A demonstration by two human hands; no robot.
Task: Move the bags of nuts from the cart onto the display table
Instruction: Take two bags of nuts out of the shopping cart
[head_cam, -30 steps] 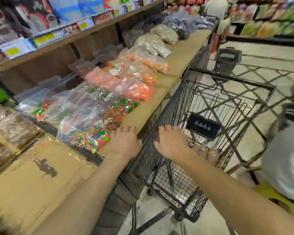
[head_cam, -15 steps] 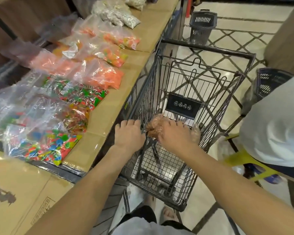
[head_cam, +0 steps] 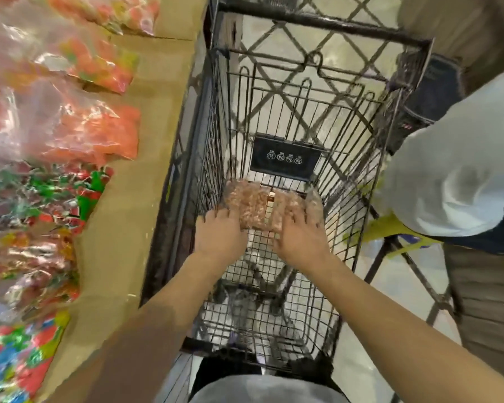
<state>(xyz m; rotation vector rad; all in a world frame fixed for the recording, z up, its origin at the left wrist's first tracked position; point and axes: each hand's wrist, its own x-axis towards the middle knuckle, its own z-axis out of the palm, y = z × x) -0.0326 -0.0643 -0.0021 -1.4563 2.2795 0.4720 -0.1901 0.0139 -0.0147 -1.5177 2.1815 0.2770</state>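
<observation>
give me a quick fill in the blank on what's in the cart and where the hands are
The bags of nuts lie inside the ___. The left hand and the right hand both touch the ___. The display table stands to the person's ___.
Missing: cart; bags of nuts; left.

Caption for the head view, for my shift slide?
Head view: left hand and right hand on bags of nuts inside the cart, beside the display table.
</observation>
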